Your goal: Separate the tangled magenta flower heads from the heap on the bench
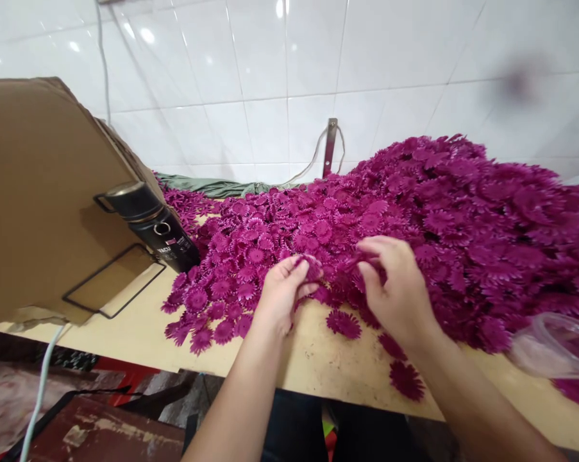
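Leaving a bare strip of pale surface point(313, 359) below and between the hands, running down to the near edge. Widest below the gap between the hands. Broken there by a loose flower head point(344, 324) lying between the hands, and by a second loose flower head point(407, 380) below the right hand, close to that edge.

Crowded beyond and to the right of the hands by a heap of magenta flower heads point(462, 212), highest past the right hand, up toward the white tiled wall point(265, 128). Thinning left of the left hand, as far as a black vacuum flask point(167, 234) and a cardboard box point(43, 192). Limited far right of the right hand by a clear plastic tub point(544, 353).

Pinching a daisy-type magenta flower head point(312, 268) between thumb and fingers of the left hand point(279, 295). Tilted, with rim reaching toward the right hand; roundish, so without a clear long axis. Too small to tell which way faced.

Curling the right hand point(399, 282) at the heap, thumb and forefinger apart; cannot tell whether grasping a blurred magenta piece there.
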Demonstrator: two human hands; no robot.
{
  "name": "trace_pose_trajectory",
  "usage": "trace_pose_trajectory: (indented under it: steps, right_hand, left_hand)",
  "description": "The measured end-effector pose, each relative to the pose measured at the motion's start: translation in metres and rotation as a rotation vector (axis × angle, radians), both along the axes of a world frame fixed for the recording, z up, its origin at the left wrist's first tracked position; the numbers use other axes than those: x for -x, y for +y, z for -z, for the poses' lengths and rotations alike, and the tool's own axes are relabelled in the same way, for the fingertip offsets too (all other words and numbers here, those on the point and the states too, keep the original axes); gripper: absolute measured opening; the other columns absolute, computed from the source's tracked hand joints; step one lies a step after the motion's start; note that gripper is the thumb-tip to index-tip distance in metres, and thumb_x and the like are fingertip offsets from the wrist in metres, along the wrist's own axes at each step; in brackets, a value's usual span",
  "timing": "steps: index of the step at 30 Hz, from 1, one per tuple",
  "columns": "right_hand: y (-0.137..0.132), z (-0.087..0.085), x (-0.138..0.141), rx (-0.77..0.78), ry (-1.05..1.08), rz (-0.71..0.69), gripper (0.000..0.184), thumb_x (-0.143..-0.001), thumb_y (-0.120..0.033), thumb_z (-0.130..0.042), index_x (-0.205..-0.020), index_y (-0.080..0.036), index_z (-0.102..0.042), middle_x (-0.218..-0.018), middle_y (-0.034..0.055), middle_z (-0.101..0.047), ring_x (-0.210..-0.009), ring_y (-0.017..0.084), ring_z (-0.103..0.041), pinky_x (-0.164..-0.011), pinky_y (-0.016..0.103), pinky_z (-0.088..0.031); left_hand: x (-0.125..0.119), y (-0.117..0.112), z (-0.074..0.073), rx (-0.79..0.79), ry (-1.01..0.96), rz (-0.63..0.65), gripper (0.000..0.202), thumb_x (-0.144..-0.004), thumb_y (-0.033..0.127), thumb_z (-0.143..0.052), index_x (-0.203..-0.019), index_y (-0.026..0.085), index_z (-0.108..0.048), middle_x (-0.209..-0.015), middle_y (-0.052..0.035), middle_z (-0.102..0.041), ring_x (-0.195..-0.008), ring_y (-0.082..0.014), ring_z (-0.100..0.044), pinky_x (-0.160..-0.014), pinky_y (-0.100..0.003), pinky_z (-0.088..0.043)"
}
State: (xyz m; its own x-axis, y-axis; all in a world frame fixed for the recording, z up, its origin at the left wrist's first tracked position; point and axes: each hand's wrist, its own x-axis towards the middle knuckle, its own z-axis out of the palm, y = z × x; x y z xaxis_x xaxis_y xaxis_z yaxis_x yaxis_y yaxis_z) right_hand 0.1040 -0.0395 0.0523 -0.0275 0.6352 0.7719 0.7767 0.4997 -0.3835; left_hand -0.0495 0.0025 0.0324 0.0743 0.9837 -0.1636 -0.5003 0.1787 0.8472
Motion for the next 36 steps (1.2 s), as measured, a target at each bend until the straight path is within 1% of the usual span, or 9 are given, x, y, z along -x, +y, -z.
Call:
trace_pose_trajectory:
  steps: [3,6,10,15,18,21,25,32,36]
  right_hand:
    - [0.017,0.004,-0.012,0.05,0.066,0.139,0.03,-0.081,-0.025,-0.048,-0.109,-0.017,-0.056,-0.111,0.014,-0.056,-0.106,0.027,-0.052,-0.09,0.049,-0.042]
    - [0.011,0.015,0.0,0.266,0.147,-0.044,0.03,-0.08,-0.033,-0.052,-0.106,-0.017,-0.056,-0.102,0.0118,-0.062,-0.098,0.025,-0.057,-0.088,0.046,-0.045]
    - [0.004,0.03,0.024,0.619,0.377,-0.213,0.029,-0.075,-0.03,-0.056,-0.101,-0.016,-0.055,-0.093,0.0099,-0.064,-0.082,0.019,-0.062,-0.075,0.037,-0.052]
    - [0.013,0.03,0.033,0.76,0.568,-0.287,0.028,-0.072,-0.028,-0.059,-0.096,-0.016,-0.055,-0.084,0.0073,-0.065,-0.075,0.016,-0.063,-0.069,0.031,-0.053]
    - [0.015,0.029,0.035,0.759,0.602,-0.345,0.028,-0.072,-0.03,-0.059,-0.095,-0.015,-0.055,-0.085,0.0074,-0.066,-0.073,0.016,-0.063,-0.068,0.031,-0.053]
    - [0.015,0.028,0.032,0.693,0.525,-0.357,0.019,-0.075,-0.025,-0.054,-0.09,-0.016,-0.059,-0.086,0.0067,-0.067,-0.076,0.016,-0.063,-0.07,0.031,-0.052]
    - [0.015,0.028,0.025,0.552,0.382,-0.146,0.016,-0.076,-0.018,-0.049,-0.084,-0.018,-0.063,-0.081,0.0045,-0.069,-0.075,0.017,-0.063,-0.07,0.032,-0.049]
    - [0.017,0.026,0.038,0.418,0.186,0.027,0.023,-0.083,-0.022,-0.043,-0.077,-0.018,-0.065,-0.075,0.0059,-0.07,-0.068,0.018,-0.063,-0.064,0.03,-0.046]
    - [0.038,0.017,0.012,0.327,0.248,0.203,0.019,-0.08,-0.022,-0.047,-0.073,-0.017,-0.064,-0.07,0.0067,-0.068,-0.065,0.02,-0.062,-0.064,0.033,-0.047]
  left_hand:
    - [-0.007,-0.012,0.011,-0.029,0.07,0.062,0.025,-0.055,0.03,-0.076,-0.064,0.013,-0.06,-0.054,0.003,-0.058,-0.047,-0.0067,-0.051,-0.048,-0.018,-0.04]
    - [-0.013,-0.015,0.021,-0.072,0.109,0.036,0.029,-0.056,0.034,-0.074,-0.055,0.014,-0.053,-0.045,0.0063,-0.049,-0.041,-0.0038,-0.04,-0.043,-0.017,-0.032]
    - [-0.017,-0.01,0.029,-0.025,0.073,0.032,0.034,-0.053,0.037,-0.076,-0.056,0.014,-0.05,-0.045,0.008,-0.044,-0.041,-0.003,-0.036,-0.043,-0.017,-0.028]
    - [-0.019,-0.004,0.03,0.06,0.023,-0.005,0.045,-0.05,0.048,-0.075,-0.051,0.016,-0.044,-0.039,0.0085,-0.041,-0.038,-0.0031,-0.033,-0.042,-0.017,-0.025]
    - [-0.019,-0.004,0.029,0.03,0.086,0.024,0.048,-0.055,0.056,-0.069,-0.049,0.016,-0.042,-0.036,0.009,-0.036,-0.035,-0.0029,-0.028,-0.04,-0.018,-0.02]
    - [-0.017,-0.008,0.026,-0.029,0.165,0.109,0.05,-0.062,0.063,-0.059,-0.05,0.016,-0.046,-0.039,0.006,-0.041,-0.037,-0.0051,-0.034,-0.041,-0.02,-0.026]
    - [-0.015,-0.014,0.022,-0.161,0.249,0.206,0.044,-0.062,0.058,-0.062,-0.062,0.014,-0.057,-0.054,0.0019,-0.053,-0.052,-0.0091,-0.047,-0.053,-0.022,-0.037]
    - [-0.02,-0.015,0.024,-0.242,0.32,0.095,0.029,-0.069,0.04,-0.062,-0.059,0.016,-0.048,-0.054,0.0051,-0.044,-0.052,-0.0083,-0.04,-0.052,-0.021,-0.033]
    - [-0.015,-0.028,0.019,-0.237,0.372,0.086,0.024,-0.069,0.035,-0.063,-0.059,0.016,-0.051,-0.054,0.0043,-0.046,-0.053,-0.0088,-0.04,-0.052,-0.021,-0.032]
